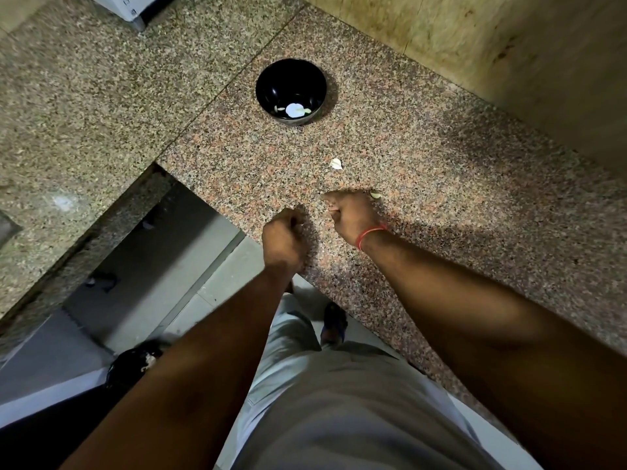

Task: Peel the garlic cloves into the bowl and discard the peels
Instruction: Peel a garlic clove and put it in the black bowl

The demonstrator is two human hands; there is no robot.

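Open granite counter from hands to bowl, lone garlic clove between.

One black bowl, two loose garlic pieces on the desk, one farther out, one nearer, and two hands.

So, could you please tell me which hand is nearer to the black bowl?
Left, marginally. The left hand lies directly below the black bowl, while the right hand sits below and right; both stay well short.

A home kitchen: speckled granite counter, tiled wall, and a black bowl holding garlic.
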